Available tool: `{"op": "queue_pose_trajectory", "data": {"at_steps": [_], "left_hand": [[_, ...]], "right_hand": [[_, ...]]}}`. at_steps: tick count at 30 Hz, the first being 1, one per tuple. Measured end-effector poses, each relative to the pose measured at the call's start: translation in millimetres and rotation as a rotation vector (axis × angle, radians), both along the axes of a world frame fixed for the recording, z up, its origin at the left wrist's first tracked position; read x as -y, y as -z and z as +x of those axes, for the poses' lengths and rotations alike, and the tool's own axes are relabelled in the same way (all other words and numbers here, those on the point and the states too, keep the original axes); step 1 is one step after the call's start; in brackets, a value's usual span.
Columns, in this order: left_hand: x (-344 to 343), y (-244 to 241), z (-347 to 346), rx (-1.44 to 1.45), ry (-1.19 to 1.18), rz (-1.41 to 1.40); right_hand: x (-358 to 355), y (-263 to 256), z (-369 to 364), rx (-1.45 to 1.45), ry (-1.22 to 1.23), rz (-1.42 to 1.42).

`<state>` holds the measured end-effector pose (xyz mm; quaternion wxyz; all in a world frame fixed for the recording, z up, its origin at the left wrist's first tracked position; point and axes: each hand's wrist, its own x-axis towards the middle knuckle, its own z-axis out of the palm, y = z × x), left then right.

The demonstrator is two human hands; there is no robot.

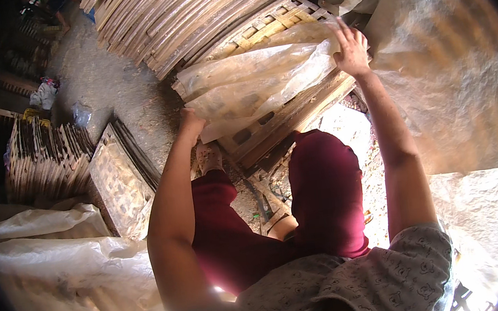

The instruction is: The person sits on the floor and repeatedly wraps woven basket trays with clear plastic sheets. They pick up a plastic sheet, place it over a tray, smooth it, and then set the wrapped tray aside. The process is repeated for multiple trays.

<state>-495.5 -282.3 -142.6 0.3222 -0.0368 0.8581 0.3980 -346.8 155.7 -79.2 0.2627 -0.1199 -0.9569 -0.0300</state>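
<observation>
A translucent plastic sheet (259,77) lies wrinkled over a flat wooden tray with a woven slatted surface (280,22). My left hand (192,124) is closed on the near left corner of the sheet. At the sheet's far right edge is my right hand (351,49), its fingers spread and reaching forward; whether they pinch the plastic is unclear. Beneath the sheet, dark openings of the weave show through, and a thick wooden edge (290,117) runs along the near side.
Behind stands a large stack of wooden slatted trays (189,16). More trays (49,163) stand on edge at the left, beside a leaning covered panel (120,182). Large plastic sheets hang at the right (453,65) and lie at the lower left (74,265).
</observation>
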Motion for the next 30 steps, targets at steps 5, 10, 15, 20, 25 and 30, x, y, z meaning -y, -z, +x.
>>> {"op": "queue_pose_trajectory", "data": {"at_steps": [5,10,15,20,25,30], "left_hand": [[3.9,-8.4,-9.3,0.050,-0.067,0.113],[8.1,-15.3,-15.2,-0.195,-0.196,0.367],[2.4,-33.0,5.2,-0.075,-0.153,0.378],[-4.9,0.4,20.6,-0.134,-0.144,0.261],[-28.1,-45.6,44.3,0.192,-0.213,0.394],[-22.7,-39.4,38.3,0.193,0.100,0.306]], "right_hand": [[-31.6,-18.8,-23.3,0.322,-0.039,0.173],[-5.5,-67.6,-29.7,-0.486,-0.003,-0.088],[-19.2,-25.2,29.3,-0.700,0.064,-0.205],[-30.1,39.6,67.7,-0.368,0.049,-0.276],[-45.8,77.3,81.9,-0.316,0.163,-0.450],[-38.0,85.8,79.6,-0.427,0.400,-0.816]]}}
